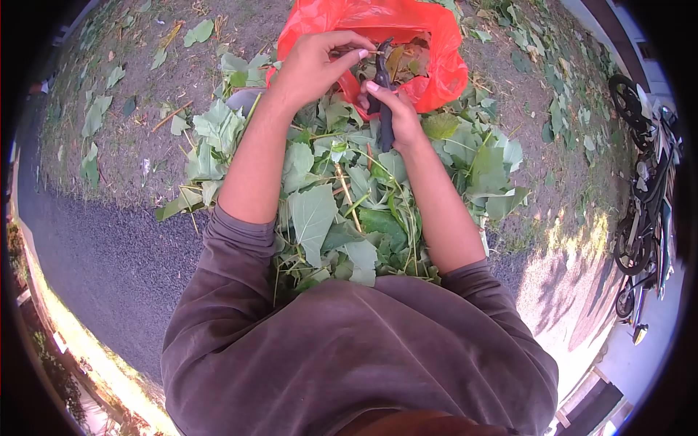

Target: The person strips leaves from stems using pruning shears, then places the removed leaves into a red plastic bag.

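My right hand (396,112) is wrapped round a pair of dark pruning shears (387,131), their blades pointing away from me at the mouth of a red plastic bag (445,62). Between the thumb and fingers of my left hand (313,65) is a thin brownish stem (374,51), which reaches the shear blades. Whether the blades touch it or are parted is too small to tell. Brown and green leaves (411,62) lie inside the bag. Below both hands, a heap of cut green leaves and stems (313,218) spreads between my forearms.
Loose leaves (97,116) are scattered over the bare soil (160,94) on both sides. Dark asphalt (123,247) runs along the near left. Parked motorcycles (643,182) stand at the far right. A grey rounded object (246,99) shows partly behind my left forearm.
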Tool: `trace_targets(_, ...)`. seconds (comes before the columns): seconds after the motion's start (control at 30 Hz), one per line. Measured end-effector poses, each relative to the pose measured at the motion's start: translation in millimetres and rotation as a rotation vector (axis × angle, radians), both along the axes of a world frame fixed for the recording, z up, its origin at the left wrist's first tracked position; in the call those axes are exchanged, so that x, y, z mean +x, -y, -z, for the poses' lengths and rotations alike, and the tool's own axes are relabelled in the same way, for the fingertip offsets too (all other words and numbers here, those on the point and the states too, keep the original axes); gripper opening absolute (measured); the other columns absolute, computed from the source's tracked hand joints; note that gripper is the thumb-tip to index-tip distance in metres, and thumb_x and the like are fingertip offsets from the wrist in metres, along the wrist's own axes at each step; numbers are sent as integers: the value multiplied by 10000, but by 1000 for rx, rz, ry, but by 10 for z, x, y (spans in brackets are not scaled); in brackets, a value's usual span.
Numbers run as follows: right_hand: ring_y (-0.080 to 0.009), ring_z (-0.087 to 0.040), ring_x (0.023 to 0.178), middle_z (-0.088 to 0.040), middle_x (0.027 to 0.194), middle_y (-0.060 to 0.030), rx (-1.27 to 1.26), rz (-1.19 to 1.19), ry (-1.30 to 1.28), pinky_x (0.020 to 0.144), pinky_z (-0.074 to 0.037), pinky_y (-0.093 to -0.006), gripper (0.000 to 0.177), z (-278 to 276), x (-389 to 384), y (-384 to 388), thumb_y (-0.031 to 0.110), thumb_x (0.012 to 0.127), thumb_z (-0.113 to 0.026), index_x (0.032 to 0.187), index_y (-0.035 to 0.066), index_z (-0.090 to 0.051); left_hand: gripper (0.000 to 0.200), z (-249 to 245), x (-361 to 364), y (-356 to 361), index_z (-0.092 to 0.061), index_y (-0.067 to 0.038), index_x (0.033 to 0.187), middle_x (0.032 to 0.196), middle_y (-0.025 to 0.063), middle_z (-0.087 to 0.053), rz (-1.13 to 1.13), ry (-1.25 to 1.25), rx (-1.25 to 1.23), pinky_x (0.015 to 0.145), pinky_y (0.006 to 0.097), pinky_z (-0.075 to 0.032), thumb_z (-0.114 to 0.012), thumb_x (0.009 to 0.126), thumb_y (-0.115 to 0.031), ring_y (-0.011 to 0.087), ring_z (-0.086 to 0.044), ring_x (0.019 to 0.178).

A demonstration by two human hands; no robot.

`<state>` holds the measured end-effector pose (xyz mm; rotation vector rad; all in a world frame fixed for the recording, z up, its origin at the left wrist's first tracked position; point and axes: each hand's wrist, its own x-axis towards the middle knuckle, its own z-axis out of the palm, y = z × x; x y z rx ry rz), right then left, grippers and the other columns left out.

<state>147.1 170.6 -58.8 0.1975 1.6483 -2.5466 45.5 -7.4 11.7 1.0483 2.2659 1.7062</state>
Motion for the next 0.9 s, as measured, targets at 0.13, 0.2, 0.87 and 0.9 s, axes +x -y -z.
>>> trace_targets(0.13,-97,-554,726,-618,778,18,95,35,14,698,-409,-273,296,135,-10,-18,346,985,-760,894,83,-662,205,-19,44,-16,-766,-37,1197,1075,53,-794,-14,-28,-87,829,283,-559,-699,1014,-103,102,-706,903)
trace_targets(0.2,-93,-545,710,-612,767,23,144,39,21,682,-404,-272,294,163,-21,-29,344,982,-768,885,89,-661,214,-36,54,-11,-762,-39,1195,1040,49,-784,-61,-54,-122,791,281,-543,-709,1000,-108,114,-680,842)
trace_targets(0.87,-160,-615,843,-645,865,-53,17,14,54,811,-462,-295,359,66,-31,-10,360,1025,-675,1071,5,-689,191,39,117,-105,-770,-69,1137,1052,90,-768,-220,-423,-274,747,356,-592,-740,968,-153,247,-735,810)
trace_targets(0.9,-160,-615,843,-645,865,-53,17,14,54,811,-462,-295,359,47,-30,-3,360,1025,-675,1071,5,-689,186,27,129,-105,-769,-70,1130,1047,96,-763,-256,-437,-306,747,365,-595,-736,966,-152,266,-740,816)
